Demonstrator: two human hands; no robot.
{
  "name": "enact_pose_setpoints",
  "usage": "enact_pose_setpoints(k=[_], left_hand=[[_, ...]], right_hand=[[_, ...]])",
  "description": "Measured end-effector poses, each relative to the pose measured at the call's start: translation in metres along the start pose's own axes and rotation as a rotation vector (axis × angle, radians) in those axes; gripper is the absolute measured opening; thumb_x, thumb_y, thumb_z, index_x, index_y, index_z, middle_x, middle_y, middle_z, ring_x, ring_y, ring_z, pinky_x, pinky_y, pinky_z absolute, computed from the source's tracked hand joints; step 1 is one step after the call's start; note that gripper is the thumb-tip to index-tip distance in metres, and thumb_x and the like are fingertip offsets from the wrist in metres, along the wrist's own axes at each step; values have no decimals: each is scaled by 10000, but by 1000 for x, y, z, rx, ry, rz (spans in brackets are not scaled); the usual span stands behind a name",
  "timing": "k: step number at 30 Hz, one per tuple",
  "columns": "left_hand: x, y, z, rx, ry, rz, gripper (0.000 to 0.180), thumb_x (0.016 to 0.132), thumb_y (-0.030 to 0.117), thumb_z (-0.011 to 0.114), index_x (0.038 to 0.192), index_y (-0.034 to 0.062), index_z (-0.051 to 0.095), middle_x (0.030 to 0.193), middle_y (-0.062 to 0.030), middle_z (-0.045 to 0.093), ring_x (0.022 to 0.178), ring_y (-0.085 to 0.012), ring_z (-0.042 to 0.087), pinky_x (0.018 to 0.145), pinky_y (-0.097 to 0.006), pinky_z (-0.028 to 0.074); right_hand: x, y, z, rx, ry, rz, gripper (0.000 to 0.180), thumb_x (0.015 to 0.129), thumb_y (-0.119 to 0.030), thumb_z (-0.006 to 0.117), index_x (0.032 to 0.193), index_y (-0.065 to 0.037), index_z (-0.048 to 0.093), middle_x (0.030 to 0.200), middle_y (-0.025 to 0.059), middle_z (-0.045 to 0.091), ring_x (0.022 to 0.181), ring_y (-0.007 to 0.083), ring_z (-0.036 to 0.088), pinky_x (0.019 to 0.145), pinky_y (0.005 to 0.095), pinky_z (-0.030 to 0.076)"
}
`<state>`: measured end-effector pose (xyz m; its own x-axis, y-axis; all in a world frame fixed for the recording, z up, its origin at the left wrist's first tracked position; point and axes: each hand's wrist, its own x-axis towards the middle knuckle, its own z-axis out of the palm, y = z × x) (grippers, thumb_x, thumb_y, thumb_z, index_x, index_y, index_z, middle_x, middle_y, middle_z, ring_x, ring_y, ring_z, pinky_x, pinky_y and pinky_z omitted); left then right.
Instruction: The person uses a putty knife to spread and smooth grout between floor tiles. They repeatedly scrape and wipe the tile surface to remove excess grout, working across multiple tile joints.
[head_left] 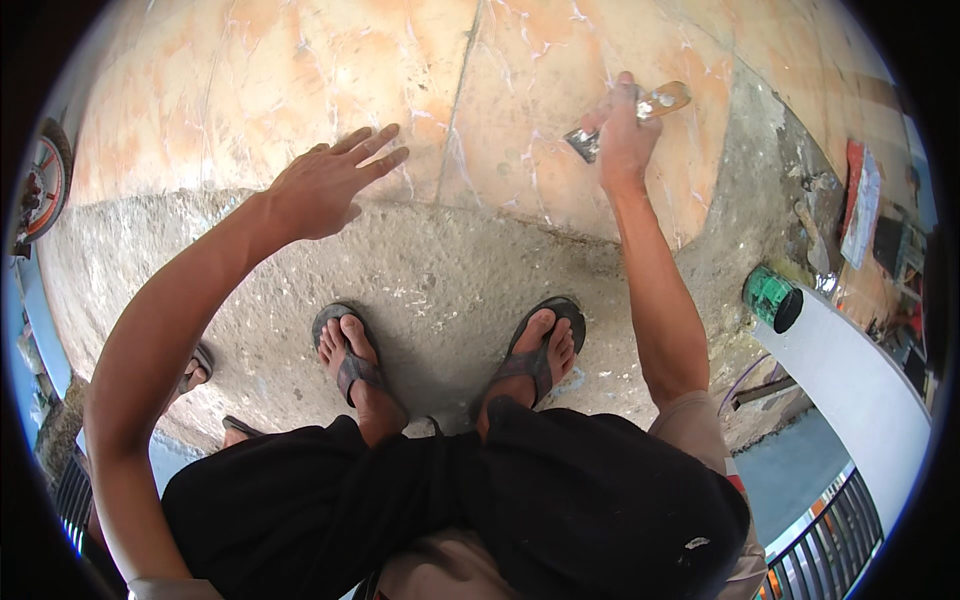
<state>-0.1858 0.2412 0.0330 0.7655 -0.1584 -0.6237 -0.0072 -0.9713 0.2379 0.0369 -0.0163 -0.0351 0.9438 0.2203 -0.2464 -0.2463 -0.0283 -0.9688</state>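
Observation:
My right hand (626, 140) is closed around the wooden handle of a putty knife (668, 98). Its metal blade points down and to the left, at or just over the orange-and-cream tiles (540, 60); whether the edge touches them I cannot tell. To the left, my left hand (325, 185) is open and holds nothing, fingers spread, palm down above or on the front part of the tiles. A dark joint line runs between the two hands. White streaks mark the tile surface.
Rough concrete (440, 250) lies before the tiles, under my sandalled feet. A green can (772, 298) stands by a white ledge (850, 370) at right. Beyond it lies a wooden-handled tool (812, 235). A wheel (45, 185) and another person's sandalled foot (197, 368) are at left.

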Motion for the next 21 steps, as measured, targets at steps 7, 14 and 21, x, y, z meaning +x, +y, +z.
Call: enact_pose_setpoints(k=[7,14,21], left_hand=[[2,4,-4,12,-29,-1,914,880,61,715,1671,207,280,1774,-46,159,1596,-294,272,1210,-504,419],[0,0,2,66,2,24,925,882,73,712,1676,211,259,1774,-53,155,1590,-306,286,1174,-485,457],[-1,-2,7,85,4,1,927,887,94,734,1674,227,263,1770,-43,167,1579,-288,309,1173,-468,469]], right_hand=[[3,3,-13,67,-44,-29,429,1097,-272,576,726,-91,460,604,14,440,525,150,460,546,353,429],[12,2,-13,49,53,32,459,1078,-345,580,691,-99,544,551,24,541,521,145,568,535,330,468],[-36,19,33,-250,-237,96,417,1101,-344,566,744,-130,542,598,0,508,534,116,522,543,318,446]])
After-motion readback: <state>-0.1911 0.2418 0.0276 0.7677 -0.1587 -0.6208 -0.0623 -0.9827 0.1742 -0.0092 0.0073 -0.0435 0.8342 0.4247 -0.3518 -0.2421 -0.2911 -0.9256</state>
